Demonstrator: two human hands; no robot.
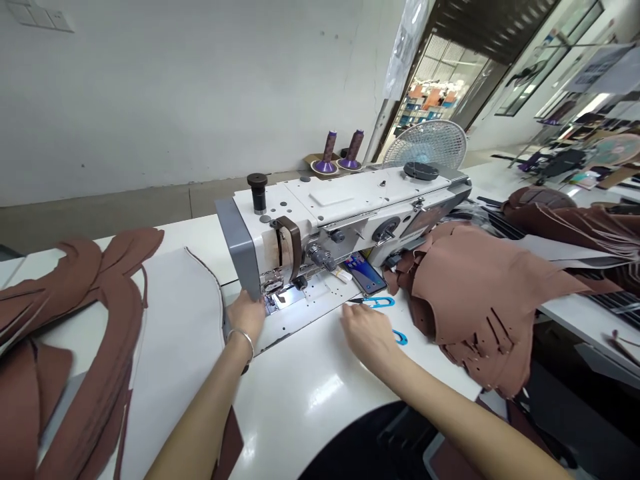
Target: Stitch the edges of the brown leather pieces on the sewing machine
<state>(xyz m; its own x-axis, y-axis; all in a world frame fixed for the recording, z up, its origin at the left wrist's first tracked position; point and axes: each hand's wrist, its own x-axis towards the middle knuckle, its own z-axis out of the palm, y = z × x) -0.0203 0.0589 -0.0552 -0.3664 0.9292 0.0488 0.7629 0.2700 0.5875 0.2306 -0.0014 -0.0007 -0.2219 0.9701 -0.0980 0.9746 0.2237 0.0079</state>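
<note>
At the needle end of a white sewing machine (340,207), my left hand (245,315) has its fingers curled beside the lit needle plate (287,297). What those fingers hold, if anything, is hidden. Just left of that hand lies a pale grey panel (170,347) with a dark edge. My right hand (367,333) is over the white table with bent fingers, slightly blurred; I cannot make out anything in its grip. Blue-handled thread snips (379,302) lie beyond its knuckles. Another blue loop (400,337) shows partly behind the hand.
Brown cut pieces (115,320) are heaped at left, and a brown stack (480,287) lies at right. A phone (367,273) rests by the machine's arm. Behind stand two thread spools (329,152) and a fan (430,143). A wall runs along the back.
</note>
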